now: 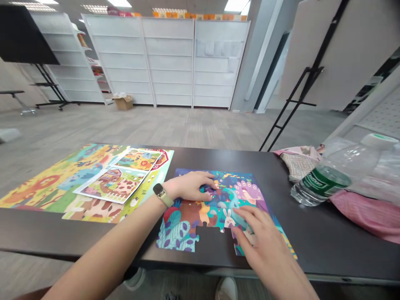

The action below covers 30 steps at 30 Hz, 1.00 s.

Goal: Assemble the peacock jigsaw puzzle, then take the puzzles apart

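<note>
The right hand (pixel 262 235) touches the puzzle's (pixel 215 214) near right part, thumb and fingers spread. The puzzle lies on the table (pixel 271 171), a gap in its near edge. On its far left part rests the left hand (pixel 195 185), fingers loosely apart. Right of the puzzle is a clear bottle (pixel 321 185), its green label (pixel 325 181) bearing white lettering, seemingly too blurred to read. Well beyond the puzzle, a box (pixel 124 103) holds something white.

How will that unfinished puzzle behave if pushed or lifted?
The puzzle looks thin, so it would probably slide flat. Lifted, it may sag or separate at its joints, likeliest around the knobbed gap on its near side.
</note>
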Each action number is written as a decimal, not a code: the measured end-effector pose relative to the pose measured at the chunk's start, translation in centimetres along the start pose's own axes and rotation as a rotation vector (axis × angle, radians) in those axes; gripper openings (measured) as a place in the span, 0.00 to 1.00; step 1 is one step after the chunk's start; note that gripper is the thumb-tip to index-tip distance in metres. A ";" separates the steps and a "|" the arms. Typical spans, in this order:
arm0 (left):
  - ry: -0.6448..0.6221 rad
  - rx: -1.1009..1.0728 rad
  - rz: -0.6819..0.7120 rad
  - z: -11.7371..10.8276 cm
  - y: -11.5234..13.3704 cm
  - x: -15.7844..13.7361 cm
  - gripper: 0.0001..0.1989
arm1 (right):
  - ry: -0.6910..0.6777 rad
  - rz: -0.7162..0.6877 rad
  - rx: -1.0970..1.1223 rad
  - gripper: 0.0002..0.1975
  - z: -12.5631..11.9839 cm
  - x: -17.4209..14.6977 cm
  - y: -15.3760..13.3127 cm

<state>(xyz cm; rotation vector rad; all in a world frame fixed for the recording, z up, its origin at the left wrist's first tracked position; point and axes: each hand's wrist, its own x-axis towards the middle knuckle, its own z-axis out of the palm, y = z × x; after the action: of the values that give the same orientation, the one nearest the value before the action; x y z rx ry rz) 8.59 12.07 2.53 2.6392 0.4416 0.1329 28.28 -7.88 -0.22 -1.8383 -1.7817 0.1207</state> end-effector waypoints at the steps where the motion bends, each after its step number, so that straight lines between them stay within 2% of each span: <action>1: -0.012 0.001 -0.008 0.0 -0.1 -0.1 0.22 | 0.021 0.032 -0.042 0.17 0.0 -0.1 0.8; 3: -0.049 -0.006 -0.025 -0.1 -0.3 -0.2 0.29 | 0.029 0.103 -0.100 0.21 -0.4 -0.2 2.8; 6: -0.087 -0.038 -0.035 -0.3 -0.7 -0.4 0.36 | -0.033 0.139 -0.127 0.22 -1.2 -0.1 4.9; 8: -0.098 -0.044 -0.047 -0.6 -0.6 -0.6 0.36 | -0.054 0.142 -0.142 0.20 -1.4 0.1 5.1; 10: -0.144 -0.015 -0.088 -1.1 -0.1 -1.0 0.40 | -0.065 0.142 -0.146 0.18 -1.3 0.3 4.6; 14: -0.300 0.111 -0.242 -1.6 1.4 -2.0 0.65 | -0.041 0.146 -0.134 0.18 -0.8 0.4 3.6; 16: -0.352 0.167 -0.295 -1.4 1.8 -2.3 0.72 | -0.023 0.142 -0.126 0.19 -0.7 0.5 3.3; 22: -0.386 0.194 -0.308 -0.7 1.8 -2.2 0.71 | -0.022 0.129 -0.063 0.17 -0.6 0.5 2.1; 26: -0.398 0.177 -0.313 -1.0 2.0 -2.3 0.71 | -0.072 0.050 0.016 0.12 -1.2 0.2 1.2; 30: -0.380 0.170 -0.322 -0.9 1.9 -2.3 0.72 | -0.110 0.000 0.073 0.11 -1.9 -0.1 0.4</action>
<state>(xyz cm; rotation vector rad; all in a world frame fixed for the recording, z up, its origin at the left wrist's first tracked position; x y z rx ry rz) 6.81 10.16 4.18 2.6267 0.7590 -0.5189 29.50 -8.60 1.13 -1.8106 -1.8265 0.2888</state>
